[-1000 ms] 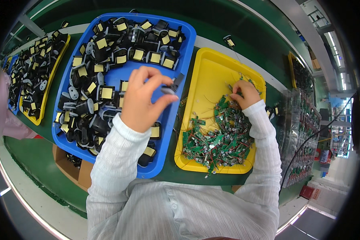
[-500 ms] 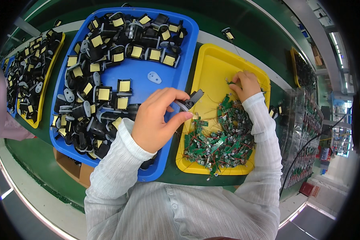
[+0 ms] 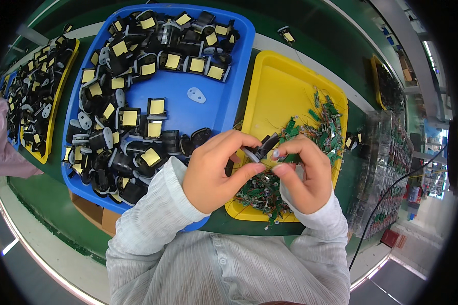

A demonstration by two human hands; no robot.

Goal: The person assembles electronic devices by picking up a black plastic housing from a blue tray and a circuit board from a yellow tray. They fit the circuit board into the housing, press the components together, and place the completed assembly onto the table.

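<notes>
In my left hand (image 3: 208, 173), thumb and fingers pinch a small black plastic housing (image 3: 264, 146) with a grey flange. Close beside it, my right hand (image 3: 308, 178) is closed in a pinch on a small green circuit board, of which a round silvery part (image 3: 275, 153) shows at the fingertips. The two pieces are near each other; whether they touch I cannot tell. Both hands are over the near part of a yellow tray (image 3: 272, 76), above a pile of wired green circuit boards (image 3: 259, 193). More boards (image 3: 331, 132) lie along the tray's right side.
To the left, a blue tray (image 3: 158, 94) holds many black housings with yellow pads and a loose grey flat plate (image 3: 196, 95). Another yellow tray (image 3: 61, 101) of housings stands farther left, beside a person's pink sleeve (image 3: 7, 145). Stacked clear trays (image 3: 384, 168) stand at right.
My right hand has come from the far right of the yellow tray to my left hand, bringing a circuit board. My left hand has shifted slightly right with the housing. Boards in the tray have spread toward the far right.
</notes>
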